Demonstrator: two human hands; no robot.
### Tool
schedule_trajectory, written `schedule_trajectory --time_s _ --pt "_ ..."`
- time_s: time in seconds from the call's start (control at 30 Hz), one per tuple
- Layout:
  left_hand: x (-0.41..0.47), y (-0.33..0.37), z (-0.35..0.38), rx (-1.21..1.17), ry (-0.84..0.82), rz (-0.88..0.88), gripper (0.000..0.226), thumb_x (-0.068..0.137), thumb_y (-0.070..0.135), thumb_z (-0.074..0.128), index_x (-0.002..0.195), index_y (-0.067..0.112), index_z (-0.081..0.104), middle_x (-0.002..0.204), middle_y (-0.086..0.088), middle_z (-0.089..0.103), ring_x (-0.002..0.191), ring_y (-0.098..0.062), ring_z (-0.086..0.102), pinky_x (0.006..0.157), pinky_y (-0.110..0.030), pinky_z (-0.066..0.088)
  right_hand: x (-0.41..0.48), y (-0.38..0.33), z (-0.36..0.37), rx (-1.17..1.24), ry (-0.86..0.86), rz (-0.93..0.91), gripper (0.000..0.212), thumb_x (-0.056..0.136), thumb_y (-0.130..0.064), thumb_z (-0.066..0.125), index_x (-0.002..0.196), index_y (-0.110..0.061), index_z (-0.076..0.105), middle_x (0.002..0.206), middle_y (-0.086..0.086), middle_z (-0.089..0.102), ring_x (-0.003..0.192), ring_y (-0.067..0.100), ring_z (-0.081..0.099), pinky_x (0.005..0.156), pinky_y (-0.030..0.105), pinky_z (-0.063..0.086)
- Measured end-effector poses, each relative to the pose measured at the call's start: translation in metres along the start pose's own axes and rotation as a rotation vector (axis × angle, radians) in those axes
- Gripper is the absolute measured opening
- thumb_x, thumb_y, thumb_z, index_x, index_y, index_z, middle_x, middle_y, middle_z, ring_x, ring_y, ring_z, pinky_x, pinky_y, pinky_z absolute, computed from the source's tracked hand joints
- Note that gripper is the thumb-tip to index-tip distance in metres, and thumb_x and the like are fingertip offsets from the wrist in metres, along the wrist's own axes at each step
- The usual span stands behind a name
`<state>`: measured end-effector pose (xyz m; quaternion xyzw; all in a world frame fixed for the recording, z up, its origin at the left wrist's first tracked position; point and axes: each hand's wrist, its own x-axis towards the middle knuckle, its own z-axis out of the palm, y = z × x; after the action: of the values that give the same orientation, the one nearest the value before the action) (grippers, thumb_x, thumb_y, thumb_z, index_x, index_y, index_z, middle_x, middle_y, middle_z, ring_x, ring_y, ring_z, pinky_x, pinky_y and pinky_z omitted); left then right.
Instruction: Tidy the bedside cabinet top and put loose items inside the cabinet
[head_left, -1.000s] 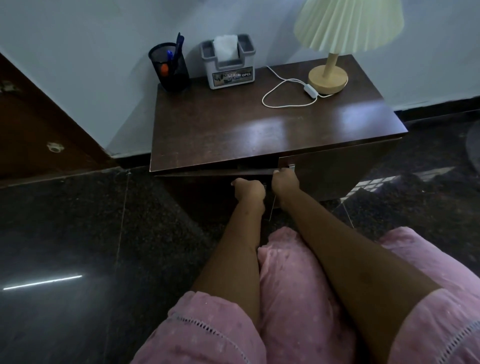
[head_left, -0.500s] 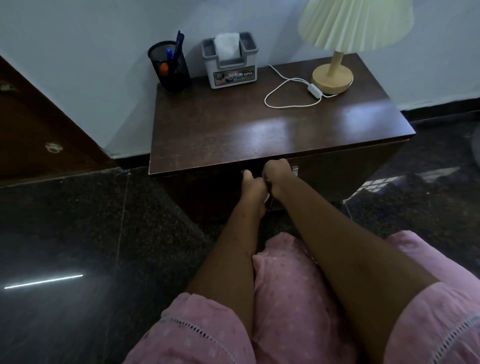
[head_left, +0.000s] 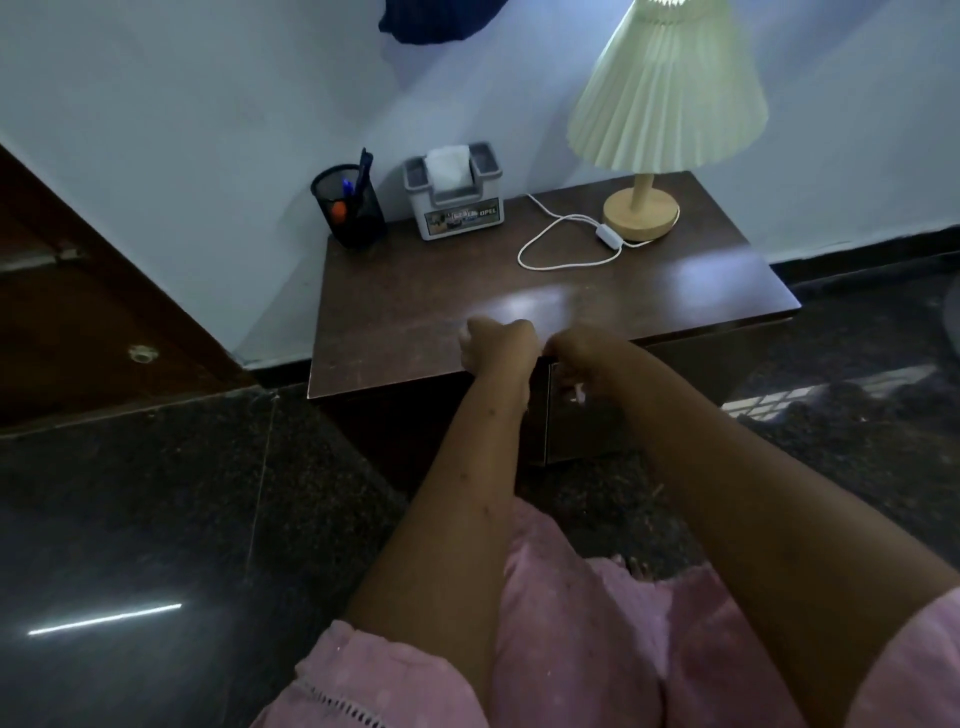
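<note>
The left hand (head_left: 498, 345) is seen balled into a loose fist, with nothing visible in it, just over the front edge of the dark brown wooden bedside cabinet (head_left: 415, 322). The right hand (head_left: 584, 353) is held just beside it, fingers curled down over the same edge. It is blurred, and whether anything is gripped cannot be told.

Both hands are judged to be placed here because the seam of the dark door fronts (head_left: 649, 405) lies directly below, where the cabinet would be opened or closed. The doors appear shut, though the dim front is hard to read.

Ranged along the back of the top, against the pale wall, are a black mesh pen holder (head_left: 349, 208), a grey plastic tissue box (head_left: 460, 202) and a cream pleated-shade lamp on a round wooden base (head_left: 641, 213). The lamp's white switched cord (head_left: 550, 239) is looped on the wood beside it. These are judged to belong on top, which would put the tidying near its end.

The cabinet is surrounded by a dark polished stone floor (head_left: 156, 493).
</note>
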<state>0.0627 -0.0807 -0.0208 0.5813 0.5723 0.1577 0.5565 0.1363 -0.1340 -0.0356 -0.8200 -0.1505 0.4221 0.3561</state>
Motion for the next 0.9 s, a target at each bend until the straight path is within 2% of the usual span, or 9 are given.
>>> schedule_trajectory --time_s 0.07,0.2,0.43,0.53,0.63,0.7,0.77,0.83,0.9 --pt "0.009 0.014 0.000 0.157 0.069 0.136 0.069 0.087 0.009 0.047 0.149 0.014 0.019 0.157 -0.001 0.015 0.142 -0.027 0.021 0.112 -0.043 0.030 0.012 -0.003 -0.015 -0.231 0.159 -0.120 0.034 0.087 -0.011 0.050 0.118 0.001 0.056 0.109 0.019 0.058 0.099 0.030 0.058 0.088 0.039 0.050" --pt "0.056 0.029 0.000 0.262 0.173 0.281 0.070 0.086 0.011 0.045 0.150 0.017 0.016 0.159 -0.003 0.011 0.145 -0.024 0.011 0.117 -0.042 0.018 0.042 -0.016 -0.037 -0.421 0.241 -0.341 0.036 0.085 -0.014 0.051 0.118 -0.003 0.060 0.123 0.016 0.060 0.113 0.030 0.055 0.092 0.035 0.045" --pt "0.179 0.053 0.015 -0.168 0.250 0.216 0.066 0.097 0.032 0.046 0.152 0.026 0.010 0.159 -0.002 0.014 0.144 -0.024 0.021 0.116 -0.042 0.024 0.132 -0.032 -0.025 -0.320 0.198 -0.655 0.062 0.091 -0.022 0.056 0.146 -0.012 0.028 0.151 0.007 0.036 0.139 0.021 0.032 0.110 0.027 0.024" --pt "0.208 0.066 0.009 -0.345 0.280 0.211 0.062 0.098 0.038 0.040 0.151 0.026 0.009 0.159 -0.002 0.016 0.143 -0.024 0.023 0.113 -0.041 0.025 0.161 -0.054 -0.020 -0.322 0.222 -0.664 0.072 0.091 -0.027 0.055 0.150 -0.013 0.016 0.156 0.005 0.023 0.143 0.020 0.023 0.118 0.036 0.012" --pt "0.225 0.082 -0.006 -0.416 0.223 0.226 0.060 0.098 0.045 0.034 0.151 0.025 0.014 0.157 -0.002 0.023 0.142 -0.022 0.026 0.112 -0.038 0.023 0.184 -0.089 -0.015 -0.275 0.166 -0.566 0.081 0.090 -0.033 0.055 0.151 -0.016 0.005 0.159 0.004 0.015 0.145 0.023 0.013 0.117 0.038 -0.002" --pt "0.229 0.088 -0.011 -0.432 0.138 0.188 0.060 0.096 0.053 0.031 0.149 0.025 0.025 0.154 -0.002 0.031 0.140 -0.022 0.031 0.114 -0.037 0.022 0.194 -0.109 -0.011 -0.229 0.102 -0.495 0.085 0.088 -0.033 0.057 0.151 -0.020 0.001 0.158 0.004 0.019 0.146 0.024 0.008 0.117 0.037 -0.007" --pt "0.231 0.093 -0.015 -0.443 0.043 0.112 0.064 0.092 0.061 0.031 0.145 0.025 0.035 0.150 -0.003 0.038 0.138 -0.023 0.035 0.115 -0.045 0.025 0.198 -0.123 -0.009 -0.189 0.062 -0.434 0.087 0.086 -0.029 0.058 0.151 -0.024 0.001 0.155 0.004 0.026 0.146 0.025 0.011 0.115 0.036 -0.012" --pt "0.232 0.096 -0.021 -0.431 -0.040 0.042 0.068 0.090 0.066 0.029 0.145 0.026 0.036 0.150 -0.004 0.039 0.138 -0.024 0.035 0.114 -0.049 0.027 0.200 -0.130 -0.008 -0.110 0.036 -0.392 0.087 0.082 -0.022 0.060 0.151 -0.026 0.007 0.151 0.005 0.037 0.144 0.025 0.023 0.118 0.040 -0.009" --pt "0.231 0.103 -0.028 -0.375 -0.099 -0.020 0.070 0.089 0.068 0.027 0.145 0.027 0.035 0.151 -0.006 0.036 0.139 -0.026 0.033 0.113 -0.051 0.027 0.197 -0.134 -0.009 -0.035 0.019 -0.352 0.084 0.079 -0.016 0.061 0.149 -0.028 0.017 0.145 0.007 0.045 0.139 0.027 0.033 0.119 0.048 0.010"
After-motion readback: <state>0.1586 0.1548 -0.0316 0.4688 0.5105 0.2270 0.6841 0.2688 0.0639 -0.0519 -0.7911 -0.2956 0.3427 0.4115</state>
